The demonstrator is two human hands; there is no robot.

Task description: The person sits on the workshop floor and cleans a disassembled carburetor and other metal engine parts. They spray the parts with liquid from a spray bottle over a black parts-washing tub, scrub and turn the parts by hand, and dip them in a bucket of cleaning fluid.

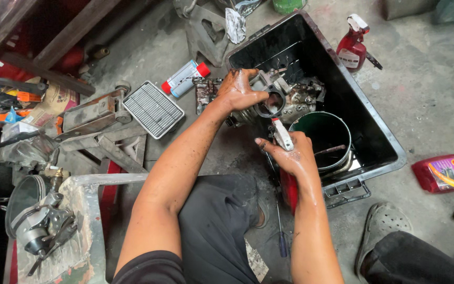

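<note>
My left hand (238, 89), smeared with grease, grips a grey metal engine part with a round bore (270, 101) over the near-left rim of a black plastic tub (382, 143). My right hand (290, 152) holds a small brush with a red and white handle (281, 133), its tip pointing up into the bore. A green bucket (321, 134) sits in the tub just right of my right hand, with more dirty metal parts (306, 94) behind it.
A red and white spray can (186, 77) and a ribbed filter grille (153, 109) lie on the concrete to the left. A red spray bottle (354, 44) stands beyond the tub, a red bottle (446, 172) lies at right. Another person's shoe (383, 227) is at lower right.
</note>
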